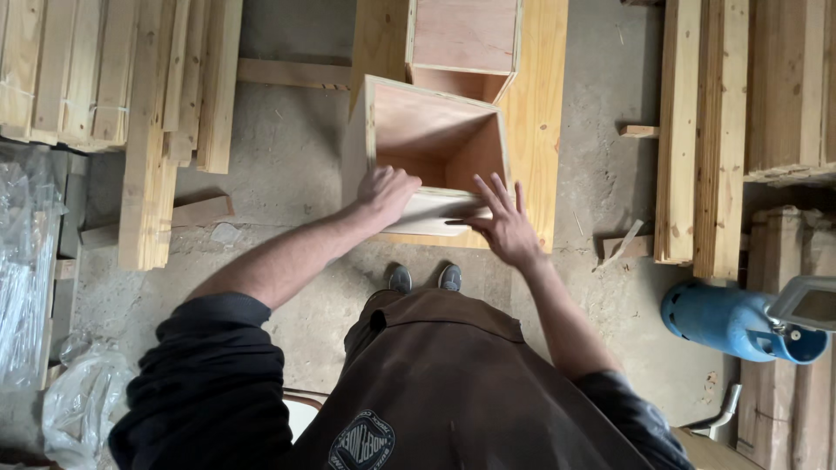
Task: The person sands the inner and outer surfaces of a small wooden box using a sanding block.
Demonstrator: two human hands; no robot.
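Your brown apron (453,383) fills the bottom; at twelve o'clock, your left hand (387,193) curls over the open wooden box's (435,139) near panel (435,211), right hand (505,228) spread flat against it.

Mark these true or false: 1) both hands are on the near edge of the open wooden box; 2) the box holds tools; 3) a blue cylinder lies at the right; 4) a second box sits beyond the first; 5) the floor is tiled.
1) True: the left hand and right hand rest on the near edge of the box.
2) False: it is empty.
3) True: the blue cylinder lies at the right.
4) True: the second box sits beyond it.
5) False: the floor is bare concrete.
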